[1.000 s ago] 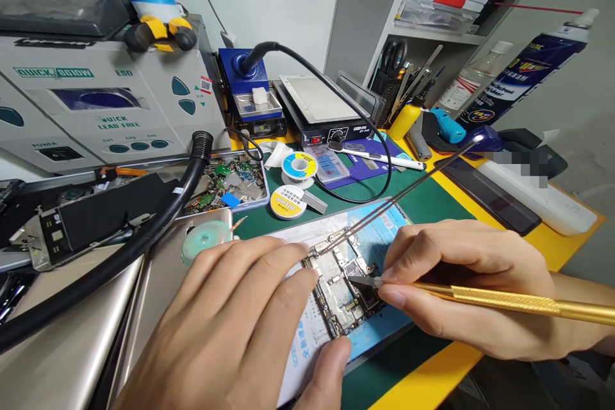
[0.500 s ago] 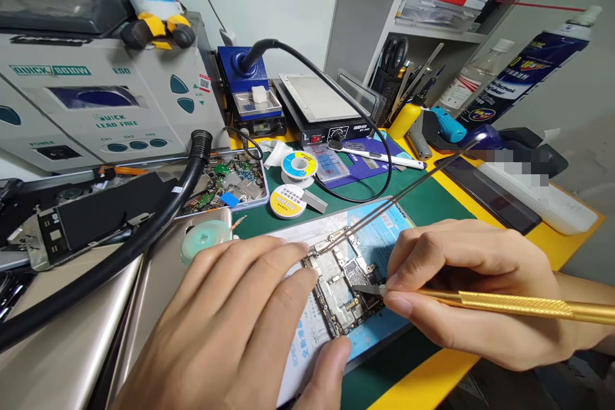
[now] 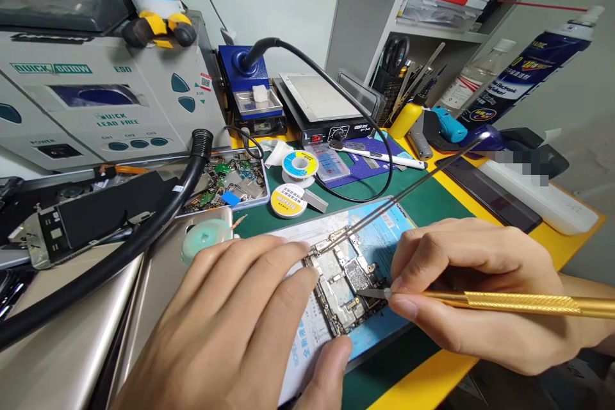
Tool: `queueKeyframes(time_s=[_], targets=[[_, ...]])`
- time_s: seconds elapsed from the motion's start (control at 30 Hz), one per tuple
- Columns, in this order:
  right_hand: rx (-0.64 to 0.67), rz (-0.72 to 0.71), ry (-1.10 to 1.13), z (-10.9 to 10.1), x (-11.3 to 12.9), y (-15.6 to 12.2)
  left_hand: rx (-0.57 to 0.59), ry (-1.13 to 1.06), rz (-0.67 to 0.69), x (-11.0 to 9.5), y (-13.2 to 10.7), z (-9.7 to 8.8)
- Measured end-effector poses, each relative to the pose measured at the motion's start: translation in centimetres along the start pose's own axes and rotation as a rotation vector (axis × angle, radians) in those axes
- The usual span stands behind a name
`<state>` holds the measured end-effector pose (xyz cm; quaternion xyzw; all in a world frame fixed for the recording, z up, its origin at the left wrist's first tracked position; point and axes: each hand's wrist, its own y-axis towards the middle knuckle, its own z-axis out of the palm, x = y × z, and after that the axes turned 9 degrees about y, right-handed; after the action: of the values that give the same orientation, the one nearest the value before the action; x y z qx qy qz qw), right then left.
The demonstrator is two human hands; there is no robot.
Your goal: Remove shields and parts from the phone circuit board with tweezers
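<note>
A bare phone circuit board [image 3: 339, 285] lies on a blue and white printed box [image 3: 375, 224]. My left hand [image 3: 230, 327] steadies it, fingertips at its left edge and thumb at its lower edge. My right hand [image 3: 471, 295] pinches a gold-handled craft knife [image 3: 523, 302] near the blade. The blade rests on or just above the board, beside a dark patterned chip area; exact contact is too small to tell. A thin pair of tweezers [image 3: 398, 200] slants over the box, its tips at the board's upper edge near my left fingertips.
A solder spool [image 3: 300, 166] and a round labelled tin [image 3: 288, 200] sit behind the box. At left are a black hose [image 3: 158, 230], a tray of board scraps [image 3: 230, 179] and a hot-air station [image 3: 110, 90]. A heating plate [image 3: 327, 102] and its looping black cable stand behind.
My right hand and the craft knife have shifted slightly right and down, the blade tip moving along the board. My left hand and the board stay in place.
</note>
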<state>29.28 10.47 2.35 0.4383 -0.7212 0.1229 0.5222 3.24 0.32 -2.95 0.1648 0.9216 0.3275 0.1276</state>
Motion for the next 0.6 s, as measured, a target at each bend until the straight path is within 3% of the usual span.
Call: queueKeyframes(time_s=[0.6], targets=[[-0.048,0.002,0.059,0.27,-0.67,-0.71,-0.044,-0.021,0.065,0.58,-0.11,0.40]])
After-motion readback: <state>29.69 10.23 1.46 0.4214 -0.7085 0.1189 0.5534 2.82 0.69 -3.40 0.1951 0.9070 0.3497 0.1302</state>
